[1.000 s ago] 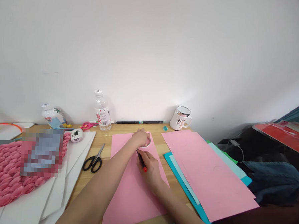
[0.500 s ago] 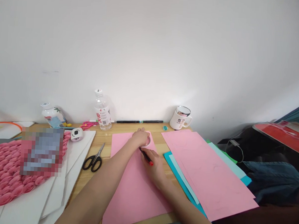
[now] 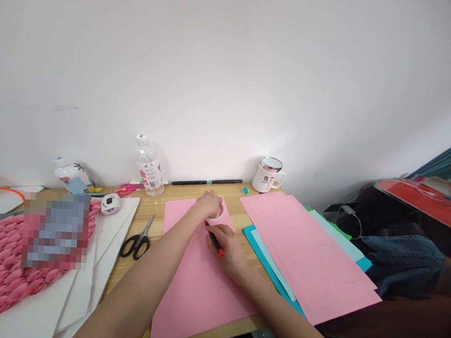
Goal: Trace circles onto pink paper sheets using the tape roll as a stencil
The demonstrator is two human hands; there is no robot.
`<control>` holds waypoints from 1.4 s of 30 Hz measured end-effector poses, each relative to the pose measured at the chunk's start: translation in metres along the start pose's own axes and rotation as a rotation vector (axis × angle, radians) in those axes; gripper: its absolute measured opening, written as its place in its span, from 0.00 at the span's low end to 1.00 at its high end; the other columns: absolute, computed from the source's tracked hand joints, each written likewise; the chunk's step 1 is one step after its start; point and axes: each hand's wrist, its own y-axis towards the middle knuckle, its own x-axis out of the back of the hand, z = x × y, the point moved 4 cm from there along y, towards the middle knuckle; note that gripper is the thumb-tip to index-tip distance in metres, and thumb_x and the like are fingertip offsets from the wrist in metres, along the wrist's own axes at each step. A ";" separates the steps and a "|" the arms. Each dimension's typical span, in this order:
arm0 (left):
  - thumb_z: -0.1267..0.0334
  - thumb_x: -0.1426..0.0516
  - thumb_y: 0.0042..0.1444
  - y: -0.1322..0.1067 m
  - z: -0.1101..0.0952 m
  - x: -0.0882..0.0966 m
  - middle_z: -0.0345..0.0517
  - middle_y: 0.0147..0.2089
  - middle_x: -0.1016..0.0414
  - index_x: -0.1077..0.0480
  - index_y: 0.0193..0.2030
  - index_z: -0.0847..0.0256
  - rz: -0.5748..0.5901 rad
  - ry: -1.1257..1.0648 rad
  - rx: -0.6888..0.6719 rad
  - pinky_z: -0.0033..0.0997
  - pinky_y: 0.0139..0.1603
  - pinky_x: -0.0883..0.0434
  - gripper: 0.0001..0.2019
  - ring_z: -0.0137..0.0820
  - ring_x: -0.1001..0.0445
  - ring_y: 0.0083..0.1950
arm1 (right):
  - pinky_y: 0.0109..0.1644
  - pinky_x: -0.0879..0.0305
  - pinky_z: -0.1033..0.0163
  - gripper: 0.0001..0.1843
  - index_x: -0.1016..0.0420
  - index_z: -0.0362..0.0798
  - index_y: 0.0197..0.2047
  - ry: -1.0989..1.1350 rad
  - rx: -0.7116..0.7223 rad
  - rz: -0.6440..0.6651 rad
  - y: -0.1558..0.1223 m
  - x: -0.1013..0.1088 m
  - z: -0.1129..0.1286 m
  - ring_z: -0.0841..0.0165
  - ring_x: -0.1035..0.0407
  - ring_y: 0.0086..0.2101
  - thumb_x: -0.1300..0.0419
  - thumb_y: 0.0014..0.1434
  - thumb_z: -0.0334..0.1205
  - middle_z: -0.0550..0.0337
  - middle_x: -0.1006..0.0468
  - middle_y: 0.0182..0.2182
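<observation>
My left hand (image 3: 208, 204) reaches across the pink sheet (image 3: 188, 293) and presses a white ring (image 3: 220, 216) flat near its far edge. Pink paper shows through the ring; its left part is under my fingers. Closed round a black pen (image 3: 213, 237) with a red end is my right hand (image 3: 226, 252), just on the near side of the ring. The pen points away from me, its tip by my left wrist and close to the paper. Whether the tip touches cannot be made out.
Black-handled scissors (image 3: 136, 244) lie left of the sheet. A plastic bottle (image 3: 150, 170), a black pen (image 3: 189, 182) and a white mug (image 3: 267, 180) line the wall. Stacked coloured paper (image 3: 311, 259) is at right; white boards (image 3: 73, 302) and pink petal-covered work (image 3: 1, 273) at left.
The pen tip has shifted slightly left along the near side of the ring, away from it. My left hand stays on the ring. The whole view has moved a little.
</observation>
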 end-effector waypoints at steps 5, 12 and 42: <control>0.68 0.40 0.46 0.003 0.000 0.001 0.53 0.56 0.35 0.30 0.51 0.54 0.009 0.017 0.019 0.36 0.48 0.30 0.22 0.44 0.33 0.55 | 0.31 0.39 0.65 0.16 0.29 0.47 0.31 -0.219 0.056 0.231 0.016 -0.011 0.010 0.67 0.34 0.29 0.49 0.47 0.18 0.58 0.27 0.29; 0.67 0.41 0.46 -0.003 0.000 0.006 0.51 0.56 0.35 0.31 0.52 0.53 0.013 0.036 0.033 0.35 0.47 0.30 0.23 0.42 0.33 0.55 | 0.34 0.34 0.60 0.28 0.33 0.36 0.51 -0.326 0.083 0.357 0.034 -0.029 0.007 0.58 0.31 0.41 0.47 0.45 0.17 0.41 0.26 0.44; 0.74 0.48 0.53 -0.010 -0.013 -0.026 0.57 0.64 0.41 0.40 0.58 0.58 -0.006 -0.030 0.046 0.48 0.59 0.40 0.24 0.48 0.44 0.64 | 0.32 0.24 0.63 0.05 0.37 0.48 0.37 0.631 -0.433 0.092 0.125 0.025 -0.038 0.69 0.24 0.28 0.44 0.61 0.39 0.58 0.20 0.30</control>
